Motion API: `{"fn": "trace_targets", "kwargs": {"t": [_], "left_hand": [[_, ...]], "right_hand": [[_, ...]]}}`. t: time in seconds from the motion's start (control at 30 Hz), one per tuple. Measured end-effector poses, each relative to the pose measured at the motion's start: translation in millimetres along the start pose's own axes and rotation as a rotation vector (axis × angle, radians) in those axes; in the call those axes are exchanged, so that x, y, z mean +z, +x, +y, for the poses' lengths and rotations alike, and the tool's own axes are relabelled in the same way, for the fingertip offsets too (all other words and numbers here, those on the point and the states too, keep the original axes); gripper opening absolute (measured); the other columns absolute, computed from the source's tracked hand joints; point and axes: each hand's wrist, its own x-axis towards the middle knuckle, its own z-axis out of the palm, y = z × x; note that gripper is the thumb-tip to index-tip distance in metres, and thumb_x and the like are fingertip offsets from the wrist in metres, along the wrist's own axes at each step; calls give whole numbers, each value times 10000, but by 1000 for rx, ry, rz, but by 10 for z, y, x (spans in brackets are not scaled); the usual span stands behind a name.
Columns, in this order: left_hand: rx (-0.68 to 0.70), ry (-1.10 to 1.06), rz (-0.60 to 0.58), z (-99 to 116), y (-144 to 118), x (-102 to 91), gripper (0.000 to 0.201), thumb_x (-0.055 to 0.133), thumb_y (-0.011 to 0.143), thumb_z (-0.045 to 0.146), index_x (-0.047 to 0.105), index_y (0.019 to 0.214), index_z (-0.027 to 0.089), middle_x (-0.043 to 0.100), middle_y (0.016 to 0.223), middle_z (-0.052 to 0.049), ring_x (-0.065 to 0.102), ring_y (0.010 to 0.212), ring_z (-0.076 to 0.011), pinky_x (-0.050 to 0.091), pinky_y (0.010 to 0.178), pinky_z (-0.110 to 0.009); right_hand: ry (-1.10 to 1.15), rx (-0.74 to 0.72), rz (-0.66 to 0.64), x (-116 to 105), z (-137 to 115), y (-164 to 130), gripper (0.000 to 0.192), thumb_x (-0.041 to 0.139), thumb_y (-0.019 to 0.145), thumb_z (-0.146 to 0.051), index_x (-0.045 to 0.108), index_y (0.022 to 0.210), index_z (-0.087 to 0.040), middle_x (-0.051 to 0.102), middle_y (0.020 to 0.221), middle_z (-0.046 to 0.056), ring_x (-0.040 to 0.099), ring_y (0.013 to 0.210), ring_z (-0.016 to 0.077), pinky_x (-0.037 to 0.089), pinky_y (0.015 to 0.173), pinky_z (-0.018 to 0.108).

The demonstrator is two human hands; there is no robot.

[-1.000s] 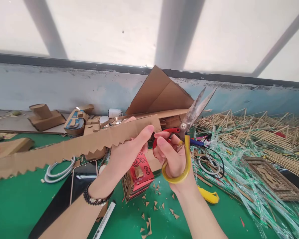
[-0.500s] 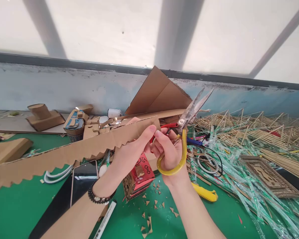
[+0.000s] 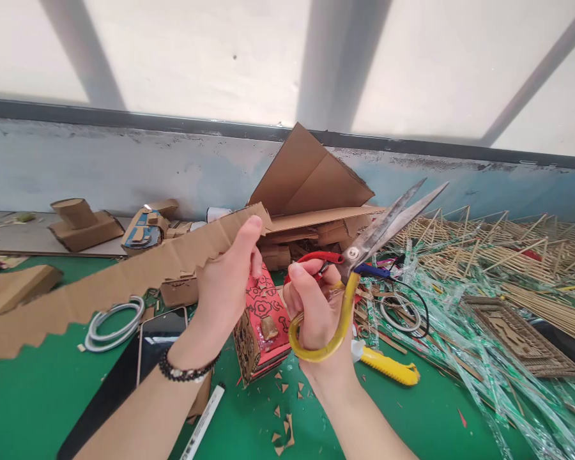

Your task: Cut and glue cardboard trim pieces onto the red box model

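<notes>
Left hand (image 3: 227,275) grips the right end of a long cardboard strip (image 3: 110,287), thumb on the near face, fingers behind; the strip's lower edge is already cut into a run of saw teeth and it slants down and away to the left, over the green table (image 3: 38,396). Right hand (image 3: 316,310) is closed through the handles of a large pair of scissors (image 3: 364,249), yellow loop below, red loop above. Blades stand slightly parted and point up and to the right, clear of the strip.

Step in hand, as judged: a pause between cuts, the strip being re-gripped while the scissors are held off. Small triangular offcuts (image 3: 287,409) lie on the table below the hands. Next cut would call for swinging the blade tips back left to the uncut end at the thumb and matching the tooth angle.

Against the frame one second back: the strip end has risen and pulled left, away from the scissors; the left thumb now sits at its top corner. Blades have tipped lower toward the right. A red patterned box (image 3: 263,319) between the wrists is more exposed.
</notes>
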Motion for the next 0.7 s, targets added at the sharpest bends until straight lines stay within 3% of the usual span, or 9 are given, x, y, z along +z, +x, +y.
{"fn": "trace_targets", "kwargs": {"t": [0.17, 0.4, 0.53, 0.6, 0.7], "left_hand": [[-21, 13, -125, 40, 40, -44, 521, 566, 885, 683, 489, 593, 258, 496, 464, 21, 541, 491, -151, 482, 553, -281], [-64, 202, -370, -7, -34, -71, 731, 546, 880, 816, 497, 435, 237, 541, 480, -7, 538, 516, -146, 408, 537, -281], [-128, 360, -404, 107, -63, -94, 763, 529, 862, 853, 521, 410, 239, 531, 470, -8, 480, 474, -147, 314, 482, -297], [-150, 393, -376, 157, -93, -99, 758, 518, 868, 855, 544, 423, 242, 525, 475, -9, 479, 483, -155, 298, 490, -303], [-167, 390, -309, 188, -138, -85, 736, 552, 856, 844, 538, 425, 247, 571, 503, -17, 528, 521, -182, 324, 519, -317]], "right_hand": [[-6, -55, 8, -85, 26, 119, 268, 745, 925, -411, 578, 831, -224, 418, 568, -101, 319, 506, 86, 302, 521, 257], [-29, -127, 8, -354, 49, 427, 342, 845, 868, -393, 554, 808, -222, 393, 564, -111, 348, 505, 77, 285, 501, 244], [-101, -45, -242, -587, 90, 436, 383, 782, 914, -547, 624, 867, -201, 360, 568, -106, 309, 502, 80, 255, 494, 243], [-207, -21, -422, -704, 137, 401, 480, 693, 942, -667, 657, 950, -188, 421, 619, -72, 355, 548, 101, 272, 516, 250], [-348, -25, -574, -819, 233, 334, 604, 608, 937, -781, 658, 1068, -194, 507, 759, -16, 438, 679, 146, 356, 607, 277]]}}
